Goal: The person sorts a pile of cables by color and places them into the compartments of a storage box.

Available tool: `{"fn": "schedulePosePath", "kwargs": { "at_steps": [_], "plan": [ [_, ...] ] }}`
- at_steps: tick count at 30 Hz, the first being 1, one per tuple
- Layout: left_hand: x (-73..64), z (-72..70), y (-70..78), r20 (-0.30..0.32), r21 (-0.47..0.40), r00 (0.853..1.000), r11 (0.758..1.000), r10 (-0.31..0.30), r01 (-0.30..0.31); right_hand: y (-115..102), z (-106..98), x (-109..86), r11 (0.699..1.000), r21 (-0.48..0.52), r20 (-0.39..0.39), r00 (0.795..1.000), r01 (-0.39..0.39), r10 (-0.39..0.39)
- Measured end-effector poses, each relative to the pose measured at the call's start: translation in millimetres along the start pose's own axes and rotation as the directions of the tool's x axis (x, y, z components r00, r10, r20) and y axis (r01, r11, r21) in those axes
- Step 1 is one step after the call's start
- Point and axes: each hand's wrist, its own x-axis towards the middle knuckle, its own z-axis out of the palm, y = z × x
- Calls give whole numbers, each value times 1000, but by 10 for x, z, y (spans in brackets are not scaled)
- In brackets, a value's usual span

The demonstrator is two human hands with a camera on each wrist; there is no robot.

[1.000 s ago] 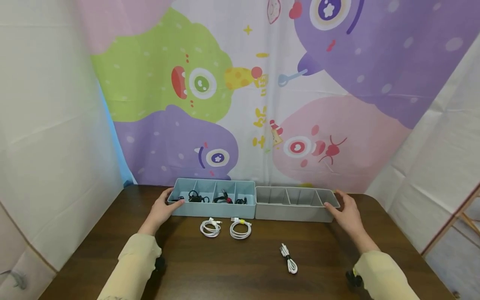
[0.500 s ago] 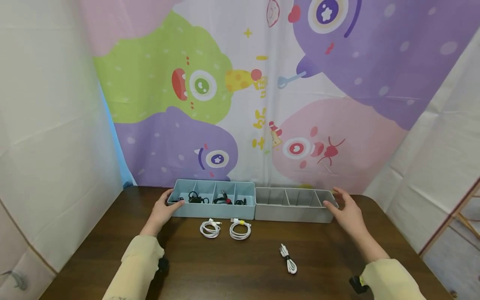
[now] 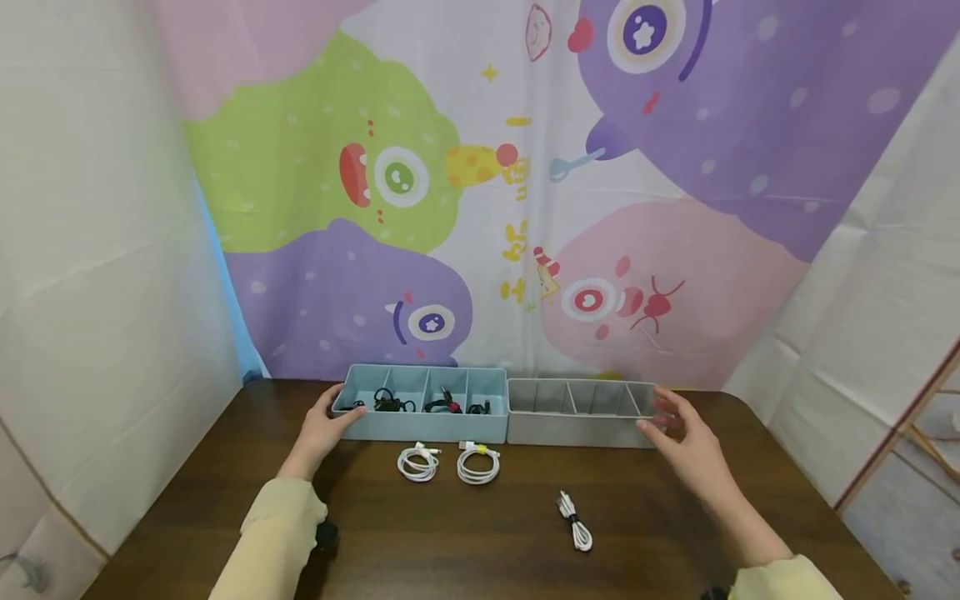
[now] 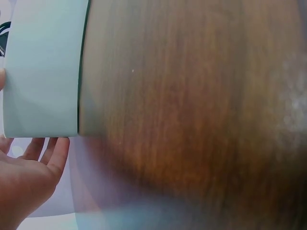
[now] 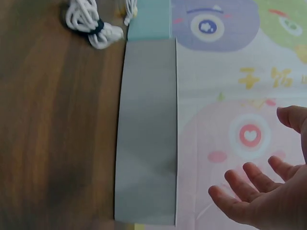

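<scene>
A light blue divided organizer box [image 3: 423, 428] stands at the back of the table, end to end with a grey one [image 3: 581, 432]. My left hand [image 3: 321, 435] holds the blue box's left front corner, thumb on the front rim and fingers against the end wall. Dark cables [image 3: 392, 404] lie in the blue compartments, one with a red part. Beside the grey box's right end, my right hand [image 3: 693, 450] is spread with nothing in it; the right wrist view shows it apart from the box [image 5: 146, 129].
Two coiled white cables, one plain [image 3: 407, 474] and one with a yellow tie [image 3: 478, 477], lie before the blue box. A folded white cable [image 3: 581, 537] with a black tie lies nearer the front. A cartoon-printed cloth [image 3: 495, 192] hangs behind the table.
My right hand has come away from the grey box's right end, its fingers loosening. The left hand stays at the blue box's corner. The head view has tilted slightly up.
</scene>
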Motion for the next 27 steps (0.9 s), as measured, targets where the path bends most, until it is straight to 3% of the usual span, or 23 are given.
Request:
{"fn": "schedulePosePath", "kwargs": {
  "at_steps": [7, 16, 20, 27],
  "plan": [
    [-20, -4, 15, 8, -9, 1000, 1000, -15, 16, -76, 106, -233, 1000, -5, 0, 1000, 12, -12],
    [-7, -18, 13, 7, -21, 1000, 1000, -16, 16, -93, 274, -430, 986, -109, -80, 988, 126, -135],
    [-9, -18, 12, 10, -22, 1000, 1000, -15, 16, -60, 356, -505, 984, -108, -52, 987, 143, -149],
    [-8, -15, 6, 15, -14, 1000, 1000, -17, 17, -17, 482, -573, 992, -95, 39, 996, 89, -85]
  ]
}}
